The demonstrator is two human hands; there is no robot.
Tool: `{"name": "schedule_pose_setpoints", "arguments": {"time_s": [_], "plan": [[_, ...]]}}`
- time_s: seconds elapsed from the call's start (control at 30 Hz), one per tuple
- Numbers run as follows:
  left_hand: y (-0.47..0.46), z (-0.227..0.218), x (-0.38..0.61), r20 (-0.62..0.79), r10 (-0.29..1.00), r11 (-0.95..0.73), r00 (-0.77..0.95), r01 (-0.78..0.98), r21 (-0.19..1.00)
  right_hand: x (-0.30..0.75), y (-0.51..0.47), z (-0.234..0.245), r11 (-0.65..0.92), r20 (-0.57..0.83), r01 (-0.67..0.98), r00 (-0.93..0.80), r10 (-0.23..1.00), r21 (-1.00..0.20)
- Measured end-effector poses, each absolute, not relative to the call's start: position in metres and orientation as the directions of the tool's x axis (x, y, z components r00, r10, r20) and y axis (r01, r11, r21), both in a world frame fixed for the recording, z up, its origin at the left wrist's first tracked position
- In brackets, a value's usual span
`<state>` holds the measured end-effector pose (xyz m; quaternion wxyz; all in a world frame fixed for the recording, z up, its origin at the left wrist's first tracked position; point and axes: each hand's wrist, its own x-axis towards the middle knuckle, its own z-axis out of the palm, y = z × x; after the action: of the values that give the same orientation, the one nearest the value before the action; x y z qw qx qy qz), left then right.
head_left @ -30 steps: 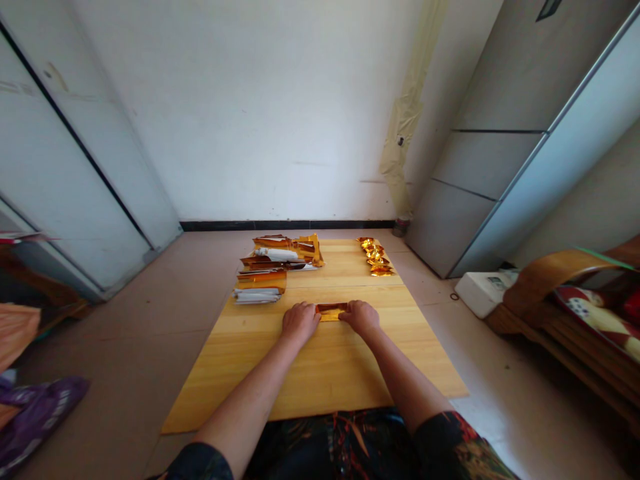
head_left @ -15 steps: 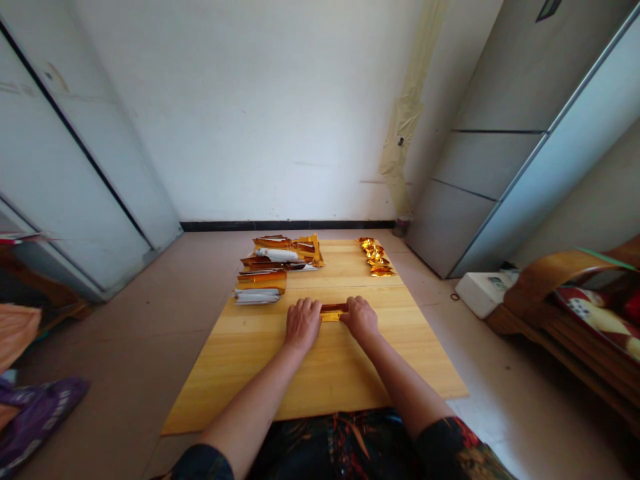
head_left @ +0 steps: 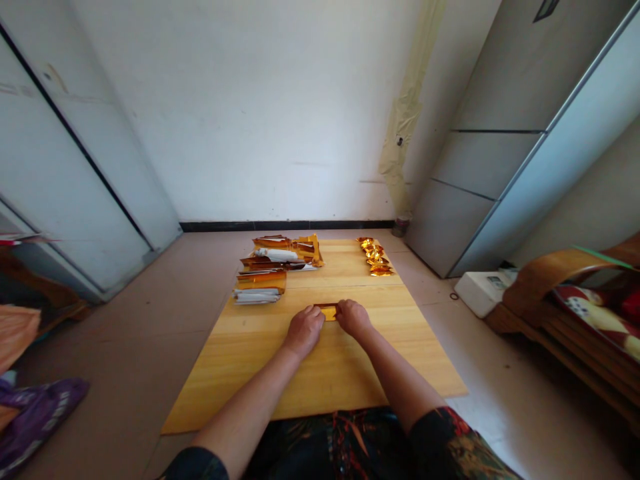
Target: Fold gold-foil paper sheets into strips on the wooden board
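A small folded piece of gold foil (head_left: 327, 312) lies on the pale wooden board (head_left: 240, 380), directly in front of me. My left hand (head_left: 303, 331) presses its left end, and my right hand (head_left: 353, 318) has its fingertips on the right end. The hands partly cover the foil. Farther along the board, stacks of gold and white foil sheets (head_left: 270, 270) lie to the left. A short row of crumpled gold foil pieces (head_left: 375, 257) sits to the right.
The board lies on a beige floor, with a white wall behind it. A grey cabinet (head_left: 480, 153) stands at the right, beside a white box (head_left: 480, 293) and a wooden chair with a patterned cushion (head_left: 565, 300). A purple bag (head_left: 40, 413) lies at the lower left.
Both hands have drawn closer together over the foil, which now looks like a shorter, more compact rectangle. The stacks and the row of gold pieces have not moved.
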<state>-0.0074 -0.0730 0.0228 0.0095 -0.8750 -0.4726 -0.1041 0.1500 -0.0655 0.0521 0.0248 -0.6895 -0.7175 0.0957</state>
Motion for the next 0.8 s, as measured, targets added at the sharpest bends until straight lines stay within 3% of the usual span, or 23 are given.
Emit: {"name": "schedule_pose_setpoints", "arguments": {"time_s": [0.37, 0.8], "plan": [[-0.093, 0.026, -0.010, 0.170, 0.842, -0.529, 0.511, 0.844, 0.082, 0.133, -0.057, 0.062, -0.144, -0.173, 0.970, 0.110, 0.979, -0.198], [-0.093, 0.027, -0.008, 0.153, 0.853, -0.513, 0.498, 0.854, 0.084, 0.143, -0.044, 0.061, -0.207, -0.259, 0.954, 0.148, 0.954, -0.218]]}}
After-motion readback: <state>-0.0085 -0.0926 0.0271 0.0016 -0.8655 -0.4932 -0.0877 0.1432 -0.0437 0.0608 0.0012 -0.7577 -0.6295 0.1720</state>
